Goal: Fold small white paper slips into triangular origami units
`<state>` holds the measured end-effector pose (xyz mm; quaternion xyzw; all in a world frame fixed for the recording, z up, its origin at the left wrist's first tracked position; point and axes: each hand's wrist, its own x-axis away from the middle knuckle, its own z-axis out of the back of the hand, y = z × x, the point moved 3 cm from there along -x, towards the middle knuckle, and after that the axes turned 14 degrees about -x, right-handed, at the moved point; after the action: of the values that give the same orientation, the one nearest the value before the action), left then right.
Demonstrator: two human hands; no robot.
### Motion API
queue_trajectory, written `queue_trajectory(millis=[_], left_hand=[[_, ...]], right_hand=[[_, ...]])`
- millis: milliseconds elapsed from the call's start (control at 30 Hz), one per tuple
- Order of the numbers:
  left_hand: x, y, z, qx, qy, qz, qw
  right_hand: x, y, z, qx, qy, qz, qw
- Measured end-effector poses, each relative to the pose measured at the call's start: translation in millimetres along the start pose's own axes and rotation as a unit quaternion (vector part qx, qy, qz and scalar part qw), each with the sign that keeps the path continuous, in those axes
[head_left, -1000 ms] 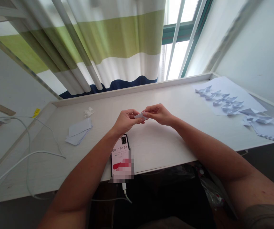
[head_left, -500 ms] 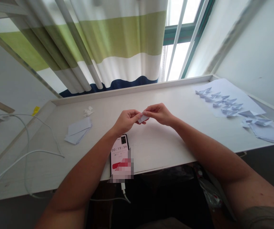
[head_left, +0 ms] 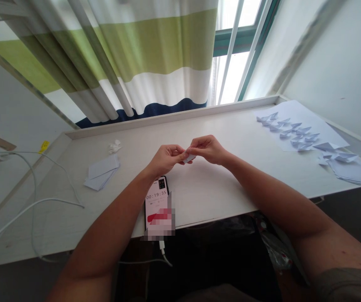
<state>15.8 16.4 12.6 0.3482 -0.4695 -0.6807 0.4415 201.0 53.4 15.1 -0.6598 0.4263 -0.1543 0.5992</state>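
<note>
A small folded white paper [head_left: 188,158] is pinched between both hands above the middle of the white table [head_left: 218,193]. My left hand [head_left: 169,158] holds it from the left, thumb on top. My right hand [head_left: 208,149] grips its upper right side, fingertips touching those of my left hand. Most of the paper is hidden by the fingers. Several folded white paper pieces [head_left: 299,131] stand in rows on a large white sheet [head_left: 309,111] at the right.
A phone [head_left: 157,205] showing a timer lies at the front edge, with a cable plugged in. White paper sheets [head_left: 101,172] and a crumpled white bit [head_left: 115,146] lie at left. More stacked paper [head_left: 350,173] is at far right. Cables [head_left: 57,199] cross the left side.
The fingers have shifted slightly around the paper, and less of it shows. The whole view has moved a little, and the phone's timer has advanced one second.
</note>
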Motion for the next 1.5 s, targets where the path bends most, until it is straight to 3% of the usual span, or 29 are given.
queue_trajectory(millis=[667, 1000, 1367, 1433, 1500], left_hand=[[1, 4, -4.2, 0.014, 0.031, -0.007, 0.999], [-3, 1, -3.6, 0.015, 0.016, -0.014, 1.000], [0, 1, -3.3, 0.001, 0.026, 0.015, 1.000], [0, 0, -2.6, -0.028, 0.041, 0.019, 0.999], [0, 0, -0.2, -0.100, 0.094, 0.004, 0.991]], right_hand=[[-2, 3, -1, -0.002, 0.044, 0.013, 0.999], [-2, 7, 6, 0.032, 0.087, 0.000, 0.996], [-3, 10, 2, 0.005, 0.070, -0.001, 0.998], [-3, 9, 2, 0.021, 0.089, 0.005, 0.996], [-3, 9, 5, 0.050, 0.120, 0.005, 0.991]])
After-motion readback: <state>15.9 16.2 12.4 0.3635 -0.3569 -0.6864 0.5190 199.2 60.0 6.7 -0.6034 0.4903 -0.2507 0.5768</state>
